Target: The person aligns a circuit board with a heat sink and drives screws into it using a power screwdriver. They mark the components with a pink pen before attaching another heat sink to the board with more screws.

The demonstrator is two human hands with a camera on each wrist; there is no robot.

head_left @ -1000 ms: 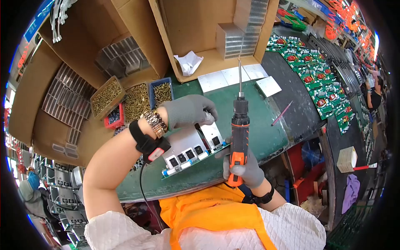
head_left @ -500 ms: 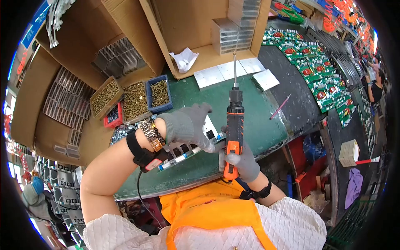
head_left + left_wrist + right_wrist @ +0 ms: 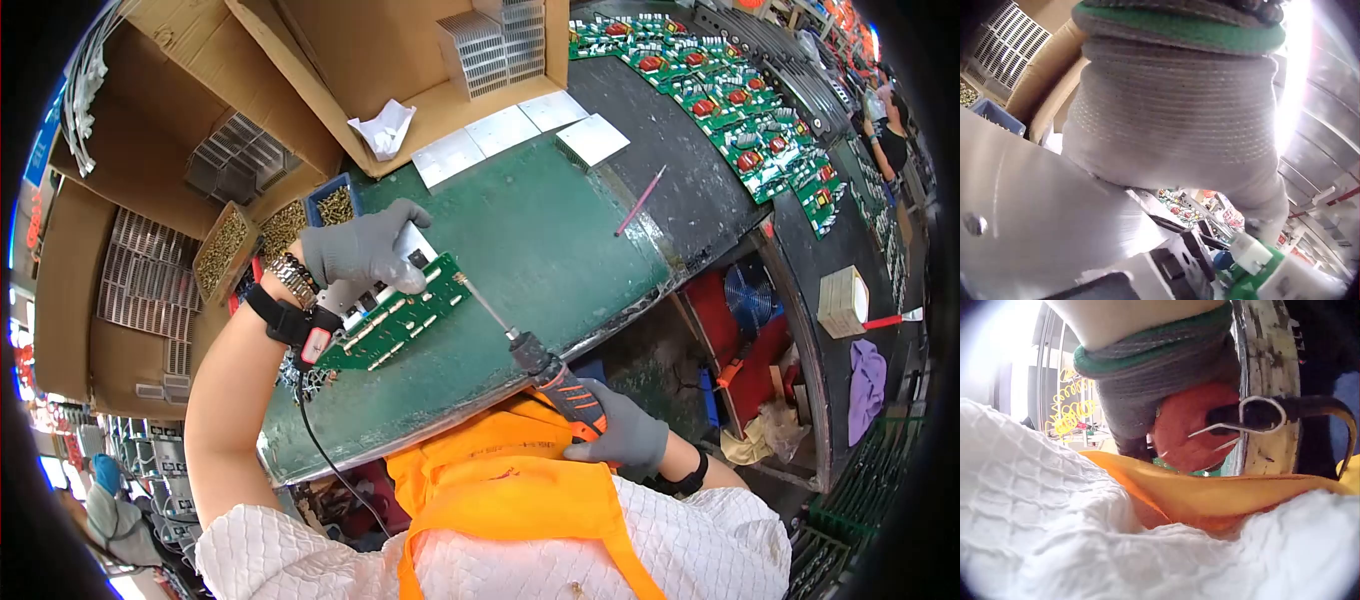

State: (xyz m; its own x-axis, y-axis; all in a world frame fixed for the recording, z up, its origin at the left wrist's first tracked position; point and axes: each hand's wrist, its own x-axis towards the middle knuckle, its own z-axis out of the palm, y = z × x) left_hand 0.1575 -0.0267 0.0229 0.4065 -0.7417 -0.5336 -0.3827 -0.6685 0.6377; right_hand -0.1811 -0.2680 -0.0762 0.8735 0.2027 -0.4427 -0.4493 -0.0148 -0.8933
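My gloved left hand [image 3: 365,250] grips a green circuit board [image 3: 400,325] joined to a bare metal heat sink [image 3: 1041,194]. The board is tipped up, its soldered underside turned toward me. Black components [image 3: 1179,265] sit along the metal in the left wrist view. A black-and-orange electric screwdriver [image 3: 558,378] is held in my gloved right hand [image 3: 632,432], slanting up and left. Its long bit ends right at the board's upper right corner. In the right wrist view, the tool's red rear end [image 3: 1191,434] shows with its cord, while the fingers are mostly hidden.
Bins of brass screws [image 3: 283,232] stand left, beside cardboard boxes [image 3: 290,85] holding finned heat sinks [image 3: 478,55]. Flat heat sinks [image 3: 500,130] line the back of the green mat [image 3: 520,220]. A pink stick [image 3: 642,200] lies right, before rows of circuit boards [image 3: 745,100].
The left hand has tipped the board up, bringing its underside into view. The right hand has lowered the screwdriver from upright to a leftward slant at the board. The head view has shifted.
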